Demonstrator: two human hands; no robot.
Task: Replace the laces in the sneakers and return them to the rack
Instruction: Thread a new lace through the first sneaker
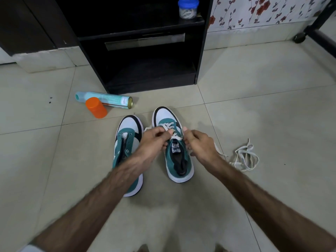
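The pale tiled floor (254,84) fills most of the frame, and at upper centre stands the black open-shelved wooden rack (145,57), its lower shelf bare and waiting. Below it, in the middle of the frame, the two teal, white and black low-top sneakers sit side by side with toes toward the rack: the left sneaker (127,142) shows open eyelets with no lace that I can make out, while the right sneaker (174,151) carries a white flat lace (170,128) crossed over its front rows only. The left hand (154,140) and right hand (200,144) meet over that shoe's tongue, the fingers (169,132) of each curled narrow and pinching a run of the lace near the eyelets. At right centre a loose tangle of off-white lace (245,157) lies on the tiles, apart from the shoes. At left centre a teal spray can (105,99) lies on its side, touching an orange-capped plastic container (96,107); on the rack's upper shelf sits a small blue-lidded jar (188,8). The risk, as I judge it, is uneven ends: a harder pull on one side would leave one tail too short to tie, and a twisted flat lace or a skipped eyelet would force rethreading.
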